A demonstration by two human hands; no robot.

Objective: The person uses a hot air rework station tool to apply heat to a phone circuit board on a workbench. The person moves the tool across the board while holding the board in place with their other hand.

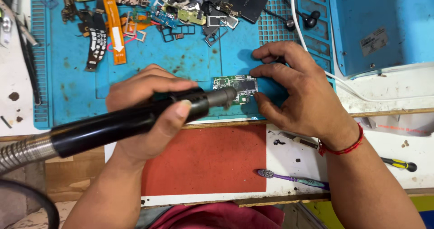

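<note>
My left hand [144, 116] grips a black hot-air tool [126, 120] with a ribbed metal hose at its left end. Its grey nozzle [221, 97] points right and sits just over a small green circuit board [239, 82] on the blue work mat [72, 75]. My right hand [294, 89] rests on the mat at the board's right edge, fingers curled, thumb and fingertips touching the board and steadying it. A red thread is tied round that wrist.
Loose phone parts, flex cables and metal frames lie across the mat's far side. A blue box [379, 25] stands at right with white cable [316, 61]. A red pad [208, 161], purple toothbrush [294, 179] and yellow-black screwdriver [400, 164] lie near me.
</note>
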